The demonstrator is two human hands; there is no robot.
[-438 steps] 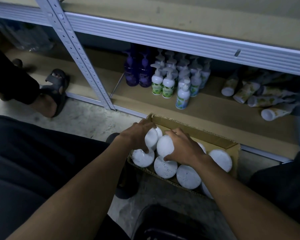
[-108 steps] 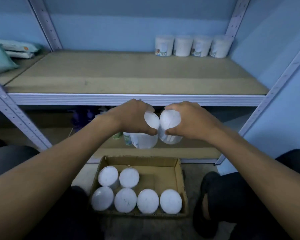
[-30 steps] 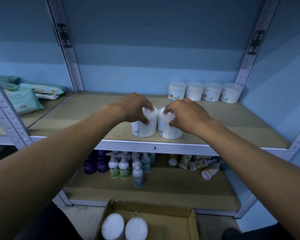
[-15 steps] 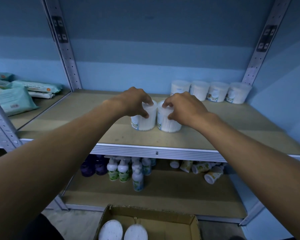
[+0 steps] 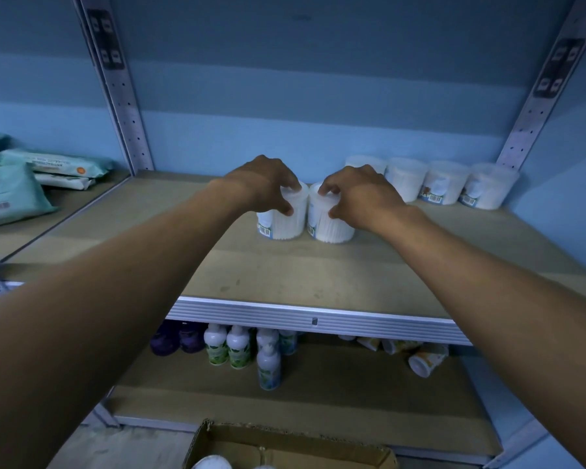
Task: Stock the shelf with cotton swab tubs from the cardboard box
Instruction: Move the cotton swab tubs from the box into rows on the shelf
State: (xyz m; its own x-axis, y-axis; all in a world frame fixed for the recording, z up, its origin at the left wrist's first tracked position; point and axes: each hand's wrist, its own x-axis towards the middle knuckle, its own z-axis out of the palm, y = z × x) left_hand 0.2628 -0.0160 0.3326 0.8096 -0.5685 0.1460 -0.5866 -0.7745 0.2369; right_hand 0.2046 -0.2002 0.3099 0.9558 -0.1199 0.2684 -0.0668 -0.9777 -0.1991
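Two cotton swab tubs stand upright and just beside each other on the middle shelf (image 5: 285, 272), about midway between its front edge and the back wall. The left tub (image 5: 283, 220) and the right tub (image 5: 329, 223) are short, clear-walled cylinders with white lids; the packed white swab sticks show through the walls as fine vertical lines. Each tub carries a small label low on its left side, with a barcode at the bottom and a blue patch above it. No lettering on these labels can be read.

The left hand (image 5: 261, 186) is clamped on the left tub from above, fingers curled over the lid and thumb pressed on the near wall. The right hand (image 5: 359, 196) is clamped on the right tub in the same manner.

Four more tubs of the same kind form a back row (image 5: 450, 184) along the rear wall at the right end of the shelf, touching one another. Their labels show barcodes and a small coloured picture; the text is too small to read.

The cardboard box (image 5: 285, 448) sits on the floor below, flaps open, with white tub lids just visible at the bottom edge of the view.

Green-labelled pump bottles (image 5: 237, 350) stand on the lower shelf. Teal wipe packs (image 5: 11, 194) lie on the neighbouring shelf to the left; their printing is illegible.
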